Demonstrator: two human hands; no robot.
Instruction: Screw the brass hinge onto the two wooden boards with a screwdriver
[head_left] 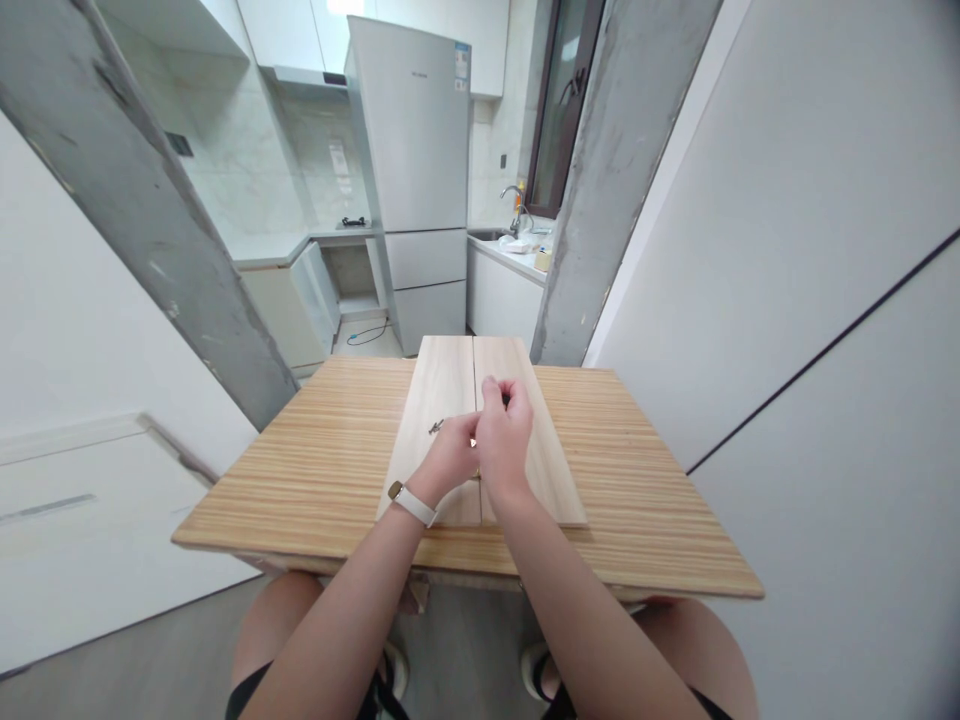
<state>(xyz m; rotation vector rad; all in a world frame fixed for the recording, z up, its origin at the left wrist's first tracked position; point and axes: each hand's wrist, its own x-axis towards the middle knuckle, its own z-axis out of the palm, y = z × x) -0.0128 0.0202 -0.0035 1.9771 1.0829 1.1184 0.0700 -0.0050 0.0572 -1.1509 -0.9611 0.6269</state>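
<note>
Two pale wooden boards lie side by side on the table, a left board (442, 375) and a right board (551, 480), with a narrow dark seam between them. Over that seam my hands meet, touching or nearly so. My left hand (448, 455), with a pale-banded watch (412, 502) on its wrist, has its fingers closed; a small shiny bit shows at the fingertips. My right hand (506, 435) is curled closed, a dark spot showing inside the curl; what it grips is mostly hidden. Several small metal screws (436, 427) lie on the left board, beside my left hand.
The boards rest on a wood-grain table (337, 440) with angled corners. Beyond it stand a grey refrigerator (424, 140), a counter with a sink and faucet (513, 200), and a grey pillar (600, 180). A white panel (840, 250) rises at the right. My knees are under the near edge.
</note>
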